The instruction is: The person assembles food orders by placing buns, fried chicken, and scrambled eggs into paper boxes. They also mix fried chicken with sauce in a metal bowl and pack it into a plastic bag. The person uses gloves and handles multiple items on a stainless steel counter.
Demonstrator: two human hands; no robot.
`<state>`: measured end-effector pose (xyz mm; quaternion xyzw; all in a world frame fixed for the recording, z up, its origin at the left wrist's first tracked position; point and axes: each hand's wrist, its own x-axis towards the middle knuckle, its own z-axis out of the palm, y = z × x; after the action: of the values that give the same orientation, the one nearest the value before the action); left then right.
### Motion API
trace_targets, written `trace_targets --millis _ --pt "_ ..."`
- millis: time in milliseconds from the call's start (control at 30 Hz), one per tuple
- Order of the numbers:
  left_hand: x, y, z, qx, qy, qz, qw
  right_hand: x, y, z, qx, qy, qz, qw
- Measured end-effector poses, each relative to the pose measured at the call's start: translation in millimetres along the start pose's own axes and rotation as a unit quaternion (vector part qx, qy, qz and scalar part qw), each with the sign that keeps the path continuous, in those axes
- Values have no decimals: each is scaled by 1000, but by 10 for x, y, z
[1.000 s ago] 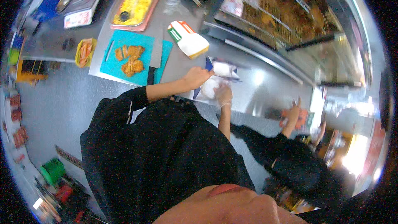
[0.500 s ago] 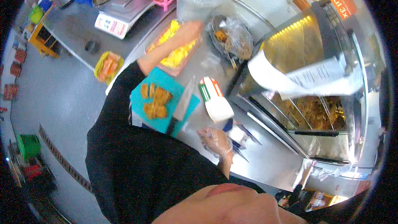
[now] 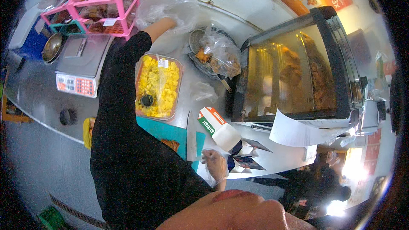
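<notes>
My left hand reaches to the back wall, into a clear plastic bag; its fingers are hidden in the plastic. My right hand, in a clear plastic glove, hovers by the counter's near edge with its fingers curled in and nothing visible in them. Beside it a knife lies on a teal cutting board. My sleeve covers most of the board, leaving a bit of brown fried food showing. Beyond the board stands a tray of yellow chunks, with a small black round piece on top.
A folded carton and dark-blue boxes lie right of the board. A glass display warmer stands at right, with a bagged bowl beside it. At left are a scale, pink racks and a dark ring.
My left hand has gone from the tray of yellow chunks to the plastic bag at the back. My sleeve now covers most of the board. The view has turned.
</notes>
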<state>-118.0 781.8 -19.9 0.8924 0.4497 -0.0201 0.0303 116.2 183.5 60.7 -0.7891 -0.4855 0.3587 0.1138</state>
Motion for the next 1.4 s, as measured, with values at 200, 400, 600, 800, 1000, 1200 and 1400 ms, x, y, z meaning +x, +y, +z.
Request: trace_targets --millis 200,400,600,800,1000,1200,1400 --pt "259 -338 371 15 42 72 996 136 112 98 43 59 -1 997" --pt "564 -586 656 45 84 121 988 325 190 241 -8 93 9 996" --pt "165 56 -88 -62 7 -98 993 116 114 92 -34 112 -14 993" --pt "-996 415 -1593 -108 187 -56 975 -67 60 -74 -45 164 -74 983" --pt "-2195 1298 -2318 -80 282 -46 955 -107 13 -132 34 155 -123 980" --pt "-2891 3097 -1501 -379 6 60 923 209 -75 7 483 157 -228 831" --pt "-2840 4535 -734 -489 -108 142 854 -56 886 18 599 379 -19 705"
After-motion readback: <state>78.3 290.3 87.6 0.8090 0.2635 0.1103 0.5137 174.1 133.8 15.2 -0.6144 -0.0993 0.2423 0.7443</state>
